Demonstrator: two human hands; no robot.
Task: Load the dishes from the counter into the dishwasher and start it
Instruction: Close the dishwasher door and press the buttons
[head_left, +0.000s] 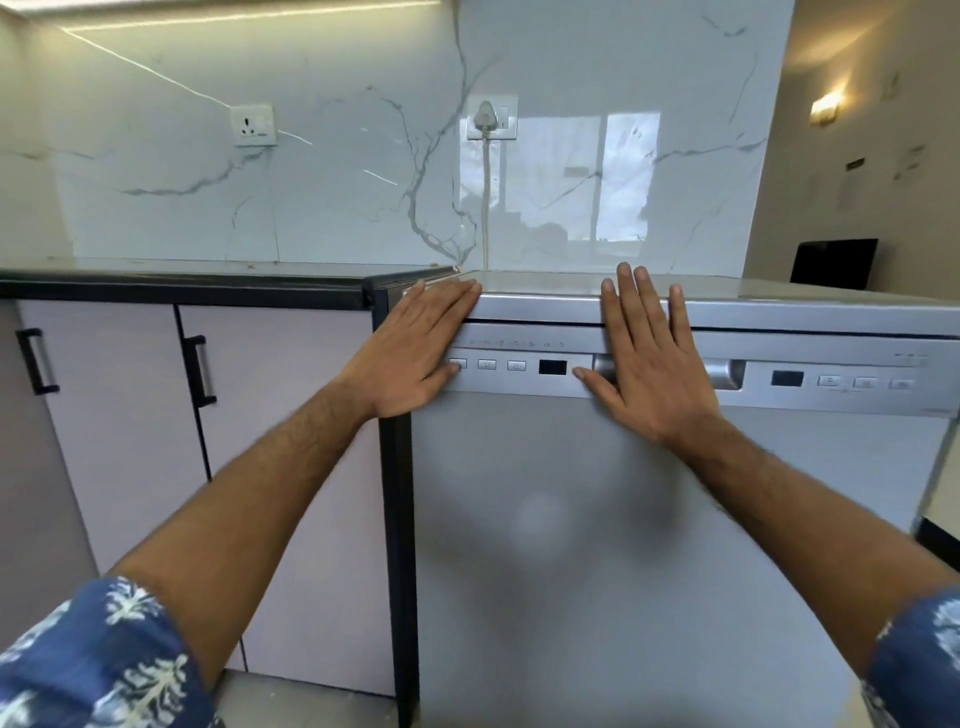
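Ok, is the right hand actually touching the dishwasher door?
Touching. The head view shows the right hand lying flat with straight fingers on the top of the closed dishwasher door, covering part of the handle recess.

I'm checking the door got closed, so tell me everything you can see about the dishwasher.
The dishwasher is a silver, brushed-metal-looking unit beside the lilac cabinets. Its door is upright and shut. A control strip on top holds small buttons, two dark displays and a recessed handle. The left hand and right hand lie flat on that strip, fingers straight.
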